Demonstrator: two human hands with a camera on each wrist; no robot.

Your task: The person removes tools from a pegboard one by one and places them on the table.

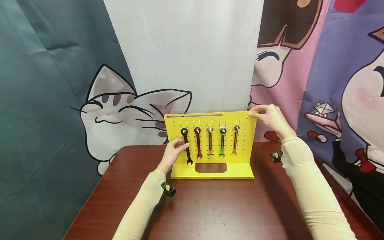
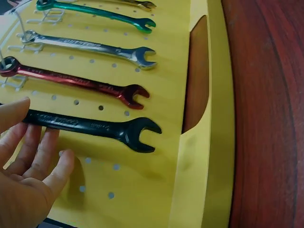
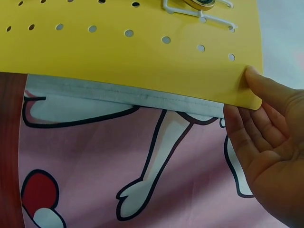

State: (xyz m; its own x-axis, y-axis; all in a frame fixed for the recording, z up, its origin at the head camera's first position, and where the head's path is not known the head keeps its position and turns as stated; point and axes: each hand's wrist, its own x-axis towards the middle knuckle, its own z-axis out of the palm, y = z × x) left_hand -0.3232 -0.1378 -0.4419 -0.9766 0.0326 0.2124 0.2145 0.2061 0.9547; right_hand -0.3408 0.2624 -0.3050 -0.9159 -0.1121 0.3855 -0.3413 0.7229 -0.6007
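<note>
A: Take the middle of the yellow board (image 1: pixel 246 146) as your dial: your left hand (image 1: pixel 175 150) is in at nine o'clock, and it has the black wrench (image 2: pixel 95 127)!

B: A narrow grip, too: your thumb is along one side of the shank, your fingers bent round the other. The forked end points just short of six o'clock. Is its ring end on the hook?

A: Too small to tell! It sits right up by the hook, at ten.

B: And look at your right hand (image 1: pixel 270 116), up at two o'clock, thumb and fingers drawn together, pinching the board's top corner!

A: From the black wrench towards three o'clock, your row runs red wrench (image 1: pixel 198 143), silver wrench (image 1: pixel 210 143), green wrench (image 1: pixel 222 141), gold wrench (image 1: pixel 235 141), all hanging by their ring ends.

B: The board stands on your red-brown table (image 1: pixel 204 206), its cutout at six, with a printed backdrop (image 1: pixel 180 50) behind it at twelve!
</note>
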